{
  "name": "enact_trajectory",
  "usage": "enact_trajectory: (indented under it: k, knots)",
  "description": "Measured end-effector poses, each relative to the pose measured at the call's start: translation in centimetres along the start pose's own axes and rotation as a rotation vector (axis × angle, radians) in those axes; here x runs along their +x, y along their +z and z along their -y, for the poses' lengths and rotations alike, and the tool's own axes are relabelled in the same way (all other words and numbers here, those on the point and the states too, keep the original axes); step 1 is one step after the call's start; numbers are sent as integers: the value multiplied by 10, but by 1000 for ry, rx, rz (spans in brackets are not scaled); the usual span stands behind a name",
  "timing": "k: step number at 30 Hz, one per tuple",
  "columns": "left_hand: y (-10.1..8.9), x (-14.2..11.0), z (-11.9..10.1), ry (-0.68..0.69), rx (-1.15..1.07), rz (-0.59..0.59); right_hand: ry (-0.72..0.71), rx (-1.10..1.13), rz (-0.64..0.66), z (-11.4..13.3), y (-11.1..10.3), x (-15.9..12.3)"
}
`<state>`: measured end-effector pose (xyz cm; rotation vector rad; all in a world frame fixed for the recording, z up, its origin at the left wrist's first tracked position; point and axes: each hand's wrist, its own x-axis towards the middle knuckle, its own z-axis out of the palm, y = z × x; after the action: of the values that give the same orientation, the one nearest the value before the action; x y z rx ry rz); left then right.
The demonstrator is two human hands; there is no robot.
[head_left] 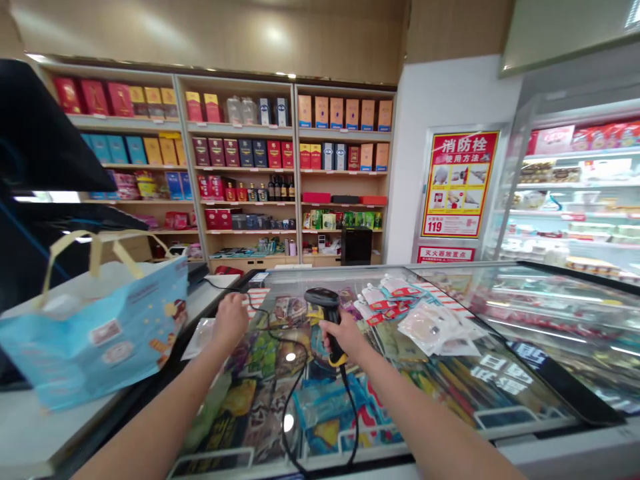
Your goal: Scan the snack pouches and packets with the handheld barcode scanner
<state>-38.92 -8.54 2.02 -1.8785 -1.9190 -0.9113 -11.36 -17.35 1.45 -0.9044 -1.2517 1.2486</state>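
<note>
My right hand (345, 337) is shut around the grip of a black handheld barcode scanner (324, 303), whose head points up and away from me. Its black coiled-looking cord (296, 400) runs down across the glass top of a chest freezer (450, 360). My left hand (231, 320) is over the freezer's left edge, close to the cord, and its fingers are hidden. A light blue paper gift bag (95, 333) with cream handles stands on the counter to its left. Clear packets (430, 327) and white sachets with red labels (393, 290) lie on the glass, right of the scanner.
Wooden shelves (220, 167) of boxed goods and bottles fill the back wall. A red and yellow fire hydrant poster (459, 183) hangs on the white pillar. A lit refrigerated display case (575, 193) stands at the right, and a white counter (35, 433) runs along the left.
</note>
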Motion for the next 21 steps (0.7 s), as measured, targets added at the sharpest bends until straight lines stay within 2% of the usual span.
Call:
enact_trajectory:
  k: [2, 5, 7, 9, 12, 14, 17, 21]
  knots:
    - [8, -7, -40, 36, -130, 73, -21, 45, -95, 3, -24, -3]
    - [24, -27, -112, 52, -306, 317, -61, 108, -207, 9, -62, -9]
    - [37, -45, -161, 111, -416, 452, -86, 127, -249, 15, -88, -15]
    - [49, -63, -207, 170, -526, 532, -116, 127, -293, 21, -115, -21]
    - [62, -85, -265, 237, -567, 639, -179, 111, -397, 31, -157, -31]
    - [68, -94, -296, 277, -532, 644, -222, 110, -472, 35, -183, -38]
    - [71, -101, -331, 303, -429, 601, -257, 135, -537, 35, -213, -46]
    - [70, -103, -357, 323, -288, 602, -282, 180, -585, 29, -227, -51]
